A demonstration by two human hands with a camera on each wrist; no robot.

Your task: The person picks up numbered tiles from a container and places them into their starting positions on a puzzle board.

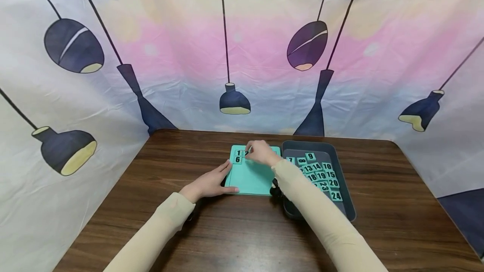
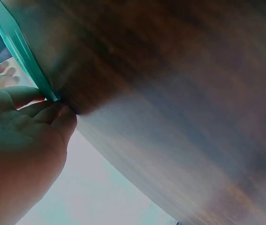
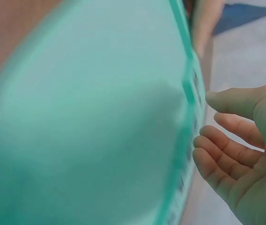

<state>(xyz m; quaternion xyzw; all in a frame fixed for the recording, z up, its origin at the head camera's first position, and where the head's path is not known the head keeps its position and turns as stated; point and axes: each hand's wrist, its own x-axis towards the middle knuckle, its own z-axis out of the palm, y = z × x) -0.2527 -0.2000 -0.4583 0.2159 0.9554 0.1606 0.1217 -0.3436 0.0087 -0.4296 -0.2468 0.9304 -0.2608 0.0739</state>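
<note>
A mint-green board lies on the table, with numbered tiles 1, 2 and 6 at its upper left. My left hand rests along the board's left side, fingers reaching up that edge and thumb at the lower left corner. Over the upper part of the board, my right hand is bent down with its fingertips close beside tile 2, partly covering it. In the right wrist view, the thumb and fingers stand apart with nothing visible between them, next to the board's edge.
A dark grey tray stands right of the board, holding several numbered tiles such as 9 and 24. My right forearm crosses over the tray and hides some tiles. A cloth printed with lamps hangs behind the wooden table.
</note>
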